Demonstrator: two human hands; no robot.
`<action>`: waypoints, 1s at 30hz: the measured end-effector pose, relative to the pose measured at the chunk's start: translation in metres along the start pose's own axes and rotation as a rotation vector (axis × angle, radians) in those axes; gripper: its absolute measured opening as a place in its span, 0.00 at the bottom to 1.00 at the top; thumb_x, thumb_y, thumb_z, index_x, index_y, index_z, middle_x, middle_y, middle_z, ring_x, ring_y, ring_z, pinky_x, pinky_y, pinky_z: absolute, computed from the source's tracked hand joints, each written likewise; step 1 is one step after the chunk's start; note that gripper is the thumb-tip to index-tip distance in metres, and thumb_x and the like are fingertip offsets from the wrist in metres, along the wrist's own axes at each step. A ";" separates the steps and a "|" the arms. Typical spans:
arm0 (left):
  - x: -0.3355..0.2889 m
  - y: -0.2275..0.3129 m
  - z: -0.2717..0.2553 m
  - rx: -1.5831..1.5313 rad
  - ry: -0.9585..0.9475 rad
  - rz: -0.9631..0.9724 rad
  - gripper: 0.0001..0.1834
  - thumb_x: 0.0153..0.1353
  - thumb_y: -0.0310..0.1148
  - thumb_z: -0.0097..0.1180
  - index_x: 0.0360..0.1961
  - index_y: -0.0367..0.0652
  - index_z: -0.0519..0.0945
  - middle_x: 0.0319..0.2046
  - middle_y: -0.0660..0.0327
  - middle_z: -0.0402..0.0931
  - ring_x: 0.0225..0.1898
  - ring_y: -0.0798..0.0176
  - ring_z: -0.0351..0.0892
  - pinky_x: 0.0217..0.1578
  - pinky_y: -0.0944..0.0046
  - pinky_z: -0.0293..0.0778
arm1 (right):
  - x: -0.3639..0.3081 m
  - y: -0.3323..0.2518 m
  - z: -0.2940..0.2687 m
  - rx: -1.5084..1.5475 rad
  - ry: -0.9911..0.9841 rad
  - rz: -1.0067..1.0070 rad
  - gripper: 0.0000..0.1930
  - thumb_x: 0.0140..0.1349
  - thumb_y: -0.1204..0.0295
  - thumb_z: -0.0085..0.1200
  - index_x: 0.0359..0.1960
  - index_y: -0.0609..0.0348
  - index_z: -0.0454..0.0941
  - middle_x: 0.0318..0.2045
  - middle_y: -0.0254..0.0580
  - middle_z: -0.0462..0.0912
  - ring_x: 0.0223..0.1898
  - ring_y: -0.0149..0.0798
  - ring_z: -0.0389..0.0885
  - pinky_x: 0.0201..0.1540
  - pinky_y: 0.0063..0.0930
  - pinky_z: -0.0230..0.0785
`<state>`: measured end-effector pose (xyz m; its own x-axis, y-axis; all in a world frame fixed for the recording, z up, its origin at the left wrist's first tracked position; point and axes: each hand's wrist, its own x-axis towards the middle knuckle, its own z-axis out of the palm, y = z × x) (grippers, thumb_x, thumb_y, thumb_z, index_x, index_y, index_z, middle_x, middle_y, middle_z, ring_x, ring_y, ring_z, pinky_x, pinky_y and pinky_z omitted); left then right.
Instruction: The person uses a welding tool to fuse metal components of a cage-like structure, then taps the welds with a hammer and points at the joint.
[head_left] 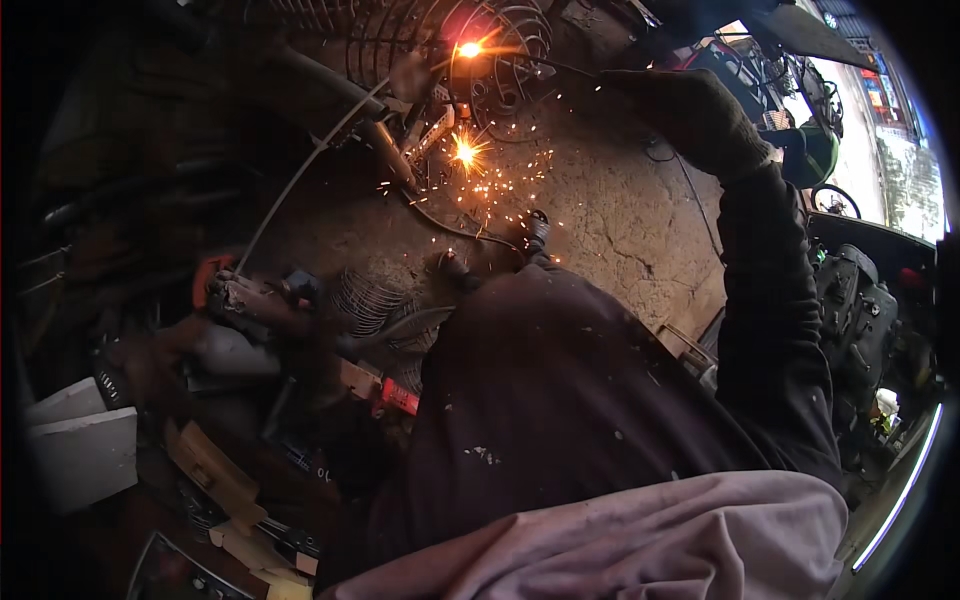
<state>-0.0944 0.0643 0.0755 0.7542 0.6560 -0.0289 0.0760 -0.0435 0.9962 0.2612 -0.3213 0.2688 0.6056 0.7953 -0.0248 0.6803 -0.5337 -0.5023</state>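
My right hand [690,115], in a thick dark glove, is stretched out at the upper right with its fingers closed. A thin welding rod [560,67] runs left from its fingertips toward a bright arc [469,48]. The glow sits on a round grille of curved metal bars [400,40]; glare hides the exact point of contact. Below it, a second bright burst [467,152] throws sparks toward the floor. I cannot make out my left hand among the dark shapes on the left.
A long thin rod [308,165] slants up from an orange-handled item [206,282] at left. Coiled wire [370,305], a red object [400,396] and an open cardboard box [212,472] lie nearby. My shod foot [538,228] is on the cracked floor [640,240]. Machinery [855,310] stands right.
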 end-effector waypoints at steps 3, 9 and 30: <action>0.005 -0.008 -0.007 0.046 0.032 -0.015 0.39 0.55 0.17 0.63 0.65 0.51 0.60 0.43 0.61 0.69 0.31 0.64 0.77 0.30 0.60 0.82 | 0.002 -0.004 -0.001 -0.012 0.002 -0.017 0.17 0.68 0.74 0.58 0.59 0.55 0.81 0.46 0.47 0.88 0.46 0.39 0.88 0.50 0.31 0.78; 0.003 0.009 0.009 -0.118 -0.010 -0.104 0.43 0.55 0.16 0.62 0.68 0.56 0.56 0.41 0.63 0.68 0.30 0.64 0.76 0.28 0.60 0.82 | 0.000 0.000 -0.002 -0.014 -0.024 0.051 0.18 0.70 0.72 0.56 0.60 0.54 0.80 0.48 0.46 0.88 0.47 0.38 0.87 0.52 0.32 0.77; 0.012 0.004 -0.010 0.777 -0.241 0.774 0.35 0.56 0.21 0.66 0.65 0.44 0.66 0.43 0.60 0.75 0.25 0.58 0.83 0.27 0.57 0.84 | 0.004 -0.005 -0.001 -0.059 -0.026 0.038 0.19 0.69 0.72 0.56 0.61 0.55 0.80 0.50 0.47 0.87 0.51 0.39 0.86 0.56 0.34 0.75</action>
<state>-0.0913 0.0794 0.0802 0.8750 0.0891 0.4758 -0.1451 -0.8895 0.4333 0.2609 -0.3162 0.2721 0.6211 0.7809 -0.0660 0.6805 -0.5792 -0.4488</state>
